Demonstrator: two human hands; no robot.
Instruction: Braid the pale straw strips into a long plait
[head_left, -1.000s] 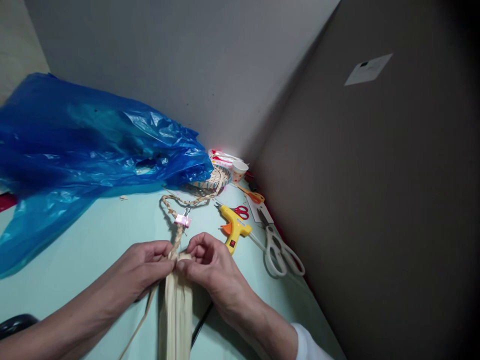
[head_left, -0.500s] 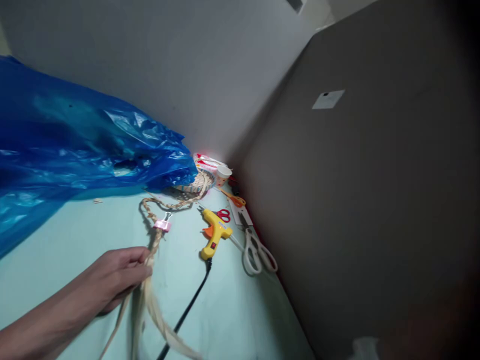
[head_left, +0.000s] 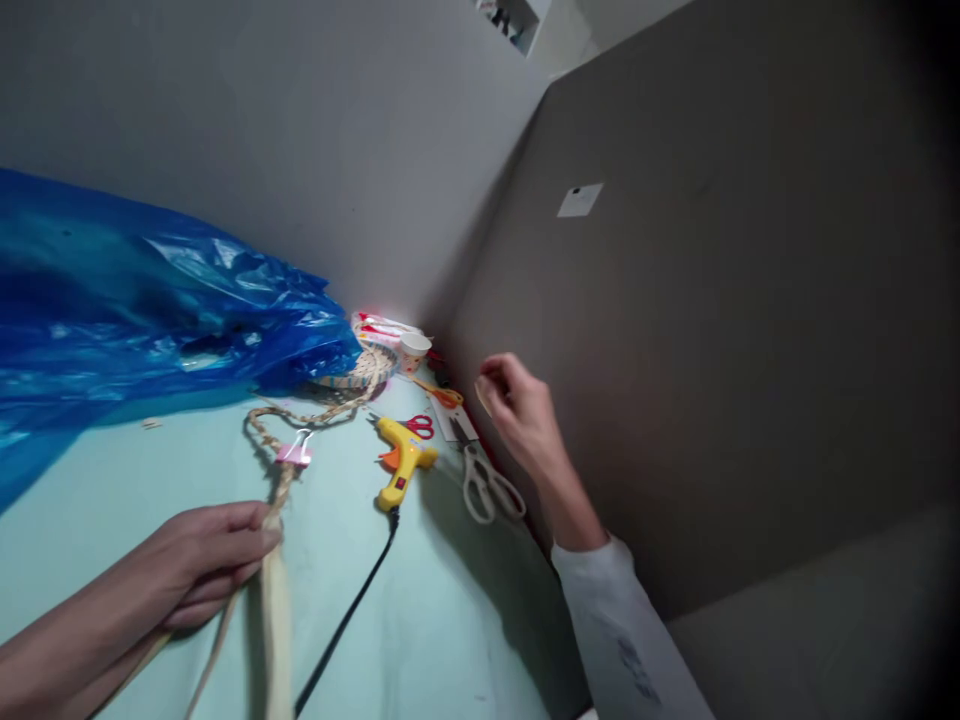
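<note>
Pale strands (head_left: 276, 630) pinched in the left hand (head_left: 214, 555), probably so the braid (head_left: 283, 487) won't loosen; right hand (head_left: 519, 408) curled, can't tell if gripping.

Partitioned craft corner — glue gun (head_left: 403, 465), white scissors (head_left: 474, 461), woven basket (head_left: 352, 379) — between grey panels (head_left: 225, 120).

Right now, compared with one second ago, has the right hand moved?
Yes. Judged against the yellow glue gun, the right hand has gone from its lower left to its right, slightly higher in the view.
</note>
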